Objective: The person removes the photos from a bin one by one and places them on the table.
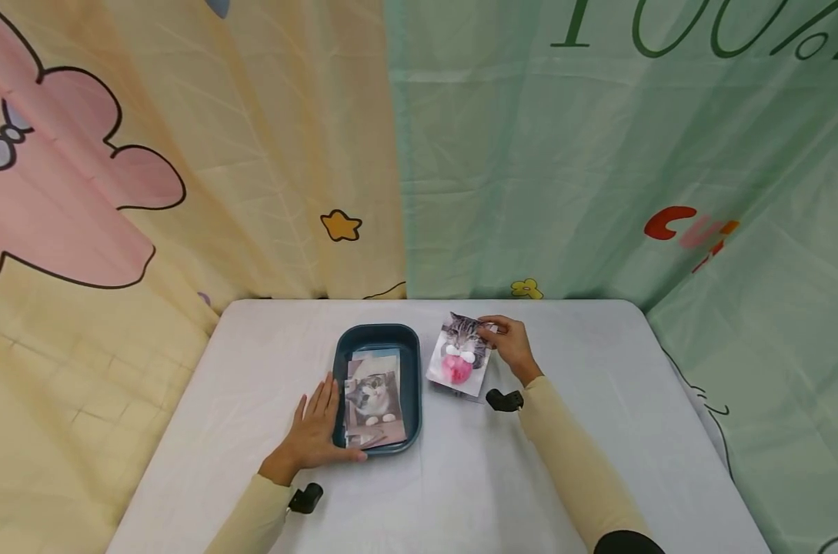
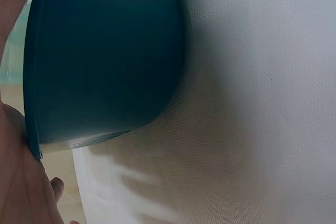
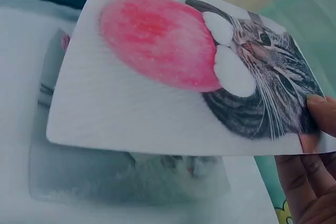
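My right hand (image 1: 512,346) pinches the upper right corner of a cat picture card (image 1: 457,355). On it a tabby cat appears with a pink round shape and white paws. In the right wrist view this card (image 3: 157,51) is tilted above another picture card (image 3: 105,174) lying on the white cloth. My left hand (image 1: 315,431) rests against the left side of a dark teal tray (image 1: 412,362), fingers straight and thumb along the near edge. Inside the tray lie several overlapping cards, a grey-and-white cat card (image 1: 373,404) uppermost. The left wrist view shows the tray's outer wall (image 2: 105,51) beside the palm.
A white cloth covers the table (image 1: 571,338). Behind it hangs a curtain (image 1: 460,154), yellow on the left and green on the right, with printed figures. A small black device (image 1: 505,400) sits at the right wrist and another (image 1: 305,498) at the left.
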{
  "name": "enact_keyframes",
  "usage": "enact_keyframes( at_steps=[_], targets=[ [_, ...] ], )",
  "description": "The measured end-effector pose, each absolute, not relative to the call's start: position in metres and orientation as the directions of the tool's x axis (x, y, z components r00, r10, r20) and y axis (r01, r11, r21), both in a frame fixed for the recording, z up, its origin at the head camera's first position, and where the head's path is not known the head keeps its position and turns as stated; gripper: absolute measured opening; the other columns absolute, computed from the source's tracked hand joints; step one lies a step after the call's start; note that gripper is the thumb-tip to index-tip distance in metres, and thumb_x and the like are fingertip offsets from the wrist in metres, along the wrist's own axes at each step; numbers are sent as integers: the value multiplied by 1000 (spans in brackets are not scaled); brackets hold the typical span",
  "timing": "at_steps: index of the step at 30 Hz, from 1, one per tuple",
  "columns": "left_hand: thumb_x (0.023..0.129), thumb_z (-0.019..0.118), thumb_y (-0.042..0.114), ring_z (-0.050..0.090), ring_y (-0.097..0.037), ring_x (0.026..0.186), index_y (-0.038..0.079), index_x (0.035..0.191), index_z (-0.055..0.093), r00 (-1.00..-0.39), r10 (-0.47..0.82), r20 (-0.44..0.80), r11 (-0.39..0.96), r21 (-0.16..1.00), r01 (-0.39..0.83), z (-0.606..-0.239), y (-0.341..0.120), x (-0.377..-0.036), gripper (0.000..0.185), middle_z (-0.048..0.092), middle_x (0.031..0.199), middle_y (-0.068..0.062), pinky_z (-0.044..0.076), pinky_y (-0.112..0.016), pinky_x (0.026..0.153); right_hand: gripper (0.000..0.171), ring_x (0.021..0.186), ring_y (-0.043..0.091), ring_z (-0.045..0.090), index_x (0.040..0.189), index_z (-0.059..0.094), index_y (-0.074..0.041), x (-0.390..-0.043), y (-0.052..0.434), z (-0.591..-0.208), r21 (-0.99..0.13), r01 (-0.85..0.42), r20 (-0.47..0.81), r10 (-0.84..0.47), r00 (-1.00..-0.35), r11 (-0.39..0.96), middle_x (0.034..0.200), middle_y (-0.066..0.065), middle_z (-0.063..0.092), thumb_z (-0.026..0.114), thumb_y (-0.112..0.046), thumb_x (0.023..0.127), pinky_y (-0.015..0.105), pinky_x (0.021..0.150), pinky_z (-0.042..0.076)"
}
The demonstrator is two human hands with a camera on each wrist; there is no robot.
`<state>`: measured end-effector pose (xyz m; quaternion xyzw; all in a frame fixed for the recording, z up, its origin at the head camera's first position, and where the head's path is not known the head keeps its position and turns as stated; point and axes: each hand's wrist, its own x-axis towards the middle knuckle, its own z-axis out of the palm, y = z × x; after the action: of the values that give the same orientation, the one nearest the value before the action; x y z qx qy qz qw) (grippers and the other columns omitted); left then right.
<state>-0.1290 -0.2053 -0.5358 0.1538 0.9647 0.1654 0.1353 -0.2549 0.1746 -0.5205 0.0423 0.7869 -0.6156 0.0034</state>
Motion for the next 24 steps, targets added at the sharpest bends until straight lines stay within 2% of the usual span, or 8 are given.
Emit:
enact_keyframes(
  at_steps=[4, 9, 12, 14, 18, 20, 24],
  targets=[
    [60, 67, 80, 2, -40, 146, -7, 151, 4, -916, 339, -212, 899, 361, 249, -536, -205, -129, 141, -6, 159, -23, 0, -61, 113, 29, 77, 13, 56, 121, 66, -3, -256, 198, -523, -953, 149, -123, 115, -986, 263, 89, 6, 64, 64, -9, 93, 25, 69, 53],
    [60, 68, 79, 3, -41, 146, -7, 151, 5, -918, 340, -204, 898, 361, 253, -537, -205, -129, 141, -5, 159, -23, 1, -61, 113, 30, 92, 20, 51, 127, 62, -7, -259, 224, -530, -921, 245, -198, 178, -964, 302, 113, 14, 57, 57, -11, 98, 20, 72, 48],
    [60, 68, 80, 3, -41, 146, -7, 151, 5, -918, 342, -200, 899, 355, 258, -537, -205, -130, 141, -5, 159, -23, 2, -61, 113, 31, 99, 21, 47, 129, 60, -7, -262, 239, -536, -909, 281, -226, 200, -953, 308, 124, 14, 53, 55, -12, 99, 20, 75, 46],
    [59, 68, 80, 4, -40, 146, -7, 151, 6, -919, 341, -197, 900, 352, 259, -538, -205, -130, 141, -4, 159, -23, 2, -61, 113, 31, 104, 22, 45, 130, 59, -6, -262, 248, -539, -901, 292, -235, 207, -950, 319, 129, 15, 51, 53, -12, 99, 22, 80, 46],
    [59, 69, 79, 4, -40, 146, -7, 151, 7, -922, 337, -192, 899, 357, 255, -537, -205, -129, 140, -3, 159, -23, 2, -61, 113, 32, 113, 27, 41, 131, 57, -3, -261, 262, -544, -887, 302, -241, 209, -948, 348, 137, 17, 47, 51, -10, 100, 36, 95, 43],
    [59, 69, 79, 4, -41, 146, -7, 151, 7, -922, 336, -194, 898, 361, 251, -537, -205, -129, 141, -3, 159, -23, 1, -61, 113, 32, 121, 30, 38, 131, 57, -3, -260, 268, -546, -878, 312, -252, 205, -946, 363, 140, 18, 44, 50, -10, 101, 43, 104, 37],
    [58, 69, 79, 4, -40, 146, -7, 151, 8, -922, 332, -197, 899, 361, 247, -536, -204, -128, 141, -3, 159, -23, 0, -61, 113, 32, 130, 34, 32, 131, 56, -1, -262, 275, -551, -869, 328, -272, 196, -942, 371, 143, 20, 42, 48, -9, 101, 50, 111, 27]
  ],
)
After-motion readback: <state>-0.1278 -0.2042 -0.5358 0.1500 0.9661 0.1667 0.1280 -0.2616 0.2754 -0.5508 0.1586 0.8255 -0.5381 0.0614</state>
